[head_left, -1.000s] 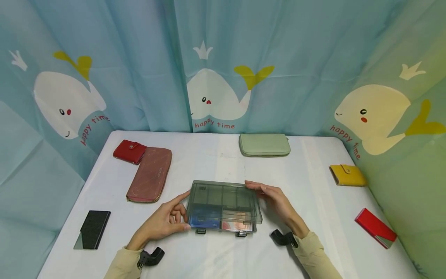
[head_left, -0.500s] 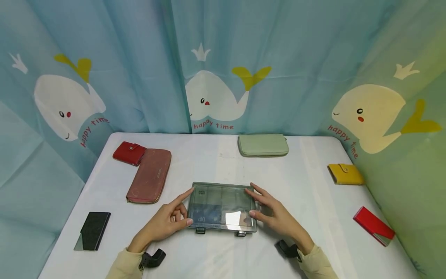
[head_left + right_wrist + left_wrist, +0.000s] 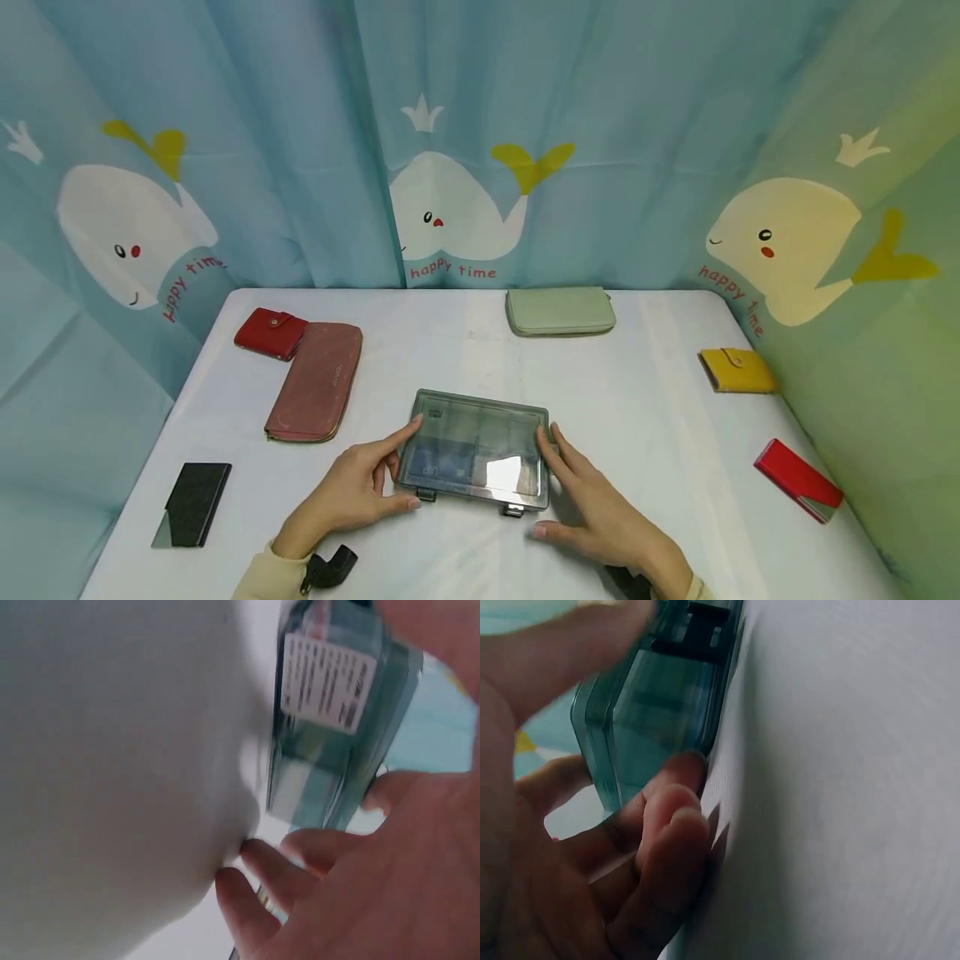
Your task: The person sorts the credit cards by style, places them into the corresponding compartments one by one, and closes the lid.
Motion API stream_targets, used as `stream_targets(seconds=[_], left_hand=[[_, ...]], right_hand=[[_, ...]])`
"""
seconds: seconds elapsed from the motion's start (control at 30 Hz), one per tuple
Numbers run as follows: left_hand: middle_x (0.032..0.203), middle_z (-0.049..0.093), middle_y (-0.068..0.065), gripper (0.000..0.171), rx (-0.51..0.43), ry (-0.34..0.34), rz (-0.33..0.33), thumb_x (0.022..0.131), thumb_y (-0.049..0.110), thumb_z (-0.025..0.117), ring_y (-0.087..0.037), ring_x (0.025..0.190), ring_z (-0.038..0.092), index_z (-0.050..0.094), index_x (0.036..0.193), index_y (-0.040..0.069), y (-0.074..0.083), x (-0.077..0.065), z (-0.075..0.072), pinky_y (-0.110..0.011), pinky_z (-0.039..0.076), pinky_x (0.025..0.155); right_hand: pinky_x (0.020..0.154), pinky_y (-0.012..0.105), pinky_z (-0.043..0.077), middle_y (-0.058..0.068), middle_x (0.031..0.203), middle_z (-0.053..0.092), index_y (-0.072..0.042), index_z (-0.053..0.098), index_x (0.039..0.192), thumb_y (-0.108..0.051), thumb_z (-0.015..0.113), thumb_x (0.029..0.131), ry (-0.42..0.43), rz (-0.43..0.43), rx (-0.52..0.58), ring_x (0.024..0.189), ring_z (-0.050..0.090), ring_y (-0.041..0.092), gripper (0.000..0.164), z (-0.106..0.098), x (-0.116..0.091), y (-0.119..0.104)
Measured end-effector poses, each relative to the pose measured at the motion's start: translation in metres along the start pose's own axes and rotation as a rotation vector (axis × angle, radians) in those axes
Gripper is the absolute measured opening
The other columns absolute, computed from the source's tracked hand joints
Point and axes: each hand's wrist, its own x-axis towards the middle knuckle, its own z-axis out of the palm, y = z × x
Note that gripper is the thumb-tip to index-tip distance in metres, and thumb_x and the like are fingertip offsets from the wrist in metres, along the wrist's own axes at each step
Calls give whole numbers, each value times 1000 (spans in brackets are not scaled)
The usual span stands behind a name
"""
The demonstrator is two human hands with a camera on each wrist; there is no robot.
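Observation:
A smoky clear plastic compartment box (image 3: pixel 487 429) lies on the table with its lid down, slightly turned. Something blue (image 3: pixel 442 462) shows through the lid at front left. Two dark latches, one the left latch (image 3: pixel 426 494), hang at its front edge. My left hand (image 3: pixel 352 487) grips the left end, index finger on the lid and thumb by the front corner; its other fingers curl beside the wall. At the right end my right hand (image 3: pixel 600 508) has fairly straight fingers at the edge, thumb apart from the box. A white printed label (image 3: pixel 328 681) marks the side wall.
A red wallet (image 3: pixel 272 333) and a brownish-pink long wallet (image 3: pixel 317 382) lie at back left, a black cardholder (image 3: pixel 197 504) at front left. A pale green wallet (image 3: pixel 562 312) is at the back; a yellow wallet (image 3: pixel 738 371) and a red cardholder (image 3: pixel 798 479) lie right.
The lid, offset at first, now sits flush on the box. The box has turned slightly, its right end nearer me. My right hand shifted from the far corner to the right edge.

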Motion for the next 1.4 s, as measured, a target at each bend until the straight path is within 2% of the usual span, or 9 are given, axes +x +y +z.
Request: stream_targets(seconds=[0.13,0.23,0.4,0.53,0.73,0.93,1.07,1.27,1.4], left_hand=[[79,60,10,98,90,48,1,80,15,94,7,52,38,44,164,18,2,1,5,-17,37,50],[76,58,12,101,133,82,-9,77,6,92,8,52,35,43,164,18,3,2,10,-16,33,50],[71,55,15,105,175,140,-48,75,7,94,6,52,33,41,165,19,3,3,15,-16,29,52],[69,55,14,108,166,173,-72,73,5,95,6,51,33,40,165,20,3,5,17,-17,30,51],[67,55,14,111,154,176,-68,70,7,98,6,51,36,41,165,20,1,6,18,-17,32,52],[66,54,15,115,149,179,-61,69,28,102,7,56,44,39,166,19,1,6,16,-20,39,60],[66,54,14,115,140,179,-57,70,32,101,6,57,45,39,166,18,0,7,15,-20,39,60],[67,56,13,111,136,174,-52,73,18,99,6,53,40,39,166,18,0,9,14,-17,36,54],[68,56,15,110,136,163,-64,74,7,97,5,49,36,38,166,18,0,9,12,-16,32,50]], right_hand=[[109,72,42,34,171,17,-9,10,172,-42,80,95,33,-29,-112,149,37,57,109,2,9,-2],[109,69,44,35,171,17,-7,9,171,-42,81,94,32,-17,-155,150,37,55,111,3,15,-2],[112,68,42,36,171,14,-2,7,170,-46,79,95,27,-24,-214,153,33,54,113,3,27,-2],[115,68,39,37,171,12,-1,5,170,-45,78,95,8,-24,-246,154,30,53,114,1,35,-1],[115,68,39,37,171,12,-1,3,170,-41,84,91,-6,0,-259,154,31,54,120,0,40,-2],[111,65,44,41,167,20,2,9,169,-45,87,86,62,-34,-333,151,36,55,124,5,45,-2],[110,64,45,42,166,22,2,9,169,-48,86,86,57,-35,-360,150,38,55,123,4,48,-1],[110,67,45,39,167,24,0,11,170,-31,88,89,6,-21,-305,149,40,55,116,-6,50,0],[113,64,43,38,169,16,2,12,169,-37,87,87,48,-28,-399,154,33,53,118,0,55,1]])
